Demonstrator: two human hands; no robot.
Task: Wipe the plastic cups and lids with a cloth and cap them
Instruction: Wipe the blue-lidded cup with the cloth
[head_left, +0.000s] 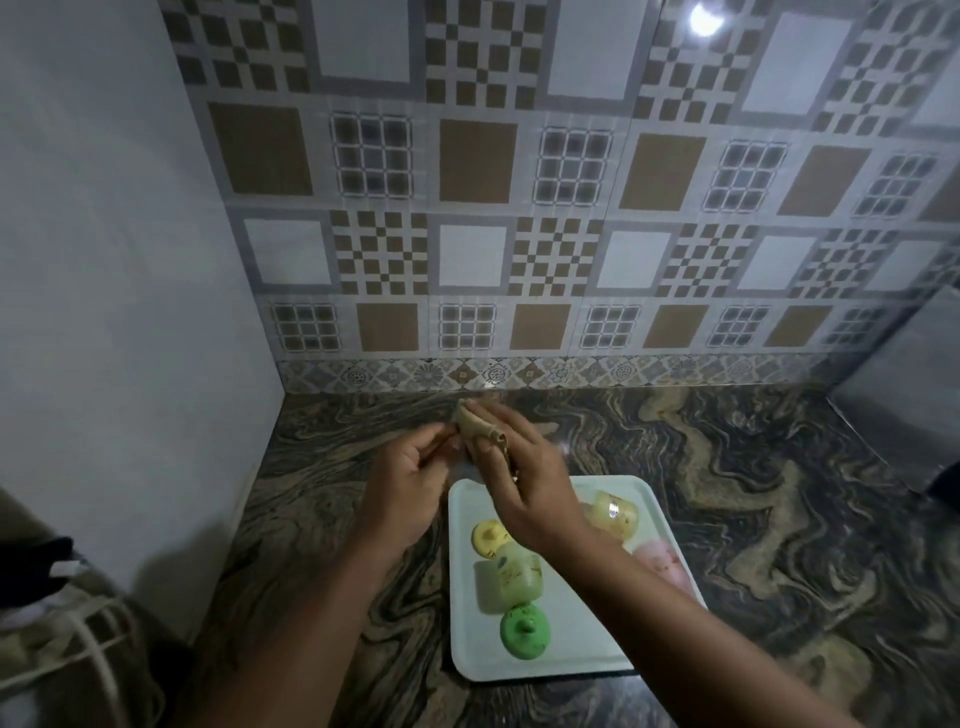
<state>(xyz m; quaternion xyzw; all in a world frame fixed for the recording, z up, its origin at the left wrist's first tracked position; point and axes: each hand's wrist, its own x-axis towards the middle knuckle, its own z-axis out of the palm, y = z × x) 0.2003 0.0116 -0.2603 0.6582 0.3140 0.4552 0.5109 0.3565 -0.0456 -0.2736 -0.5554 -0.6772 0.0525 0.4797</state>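
Above the far left corner of a white tray (524, 670), my right hand (524, 478) grips a beige cloth (475, 425), which is draped over its fingers. My left hand (410, 483) is curled close beside the cloth; what it holds is hidden and blurred. On the tray lie a yellow lid (485, 536), a pale green cup (511, 577) on its side, a green lid (523, 630), a yellowish clear cup (613, 512) and a pink cup (667, 566) partly under my right forearm.
The tray sits on a dark marbled countertop (753, 519) in a corner, with a patterned tile wall behind and a plain wall to the left. A grey appliance (904, 405) stands at the right edge. Checked fabric (67, 639) lies at the lower left.
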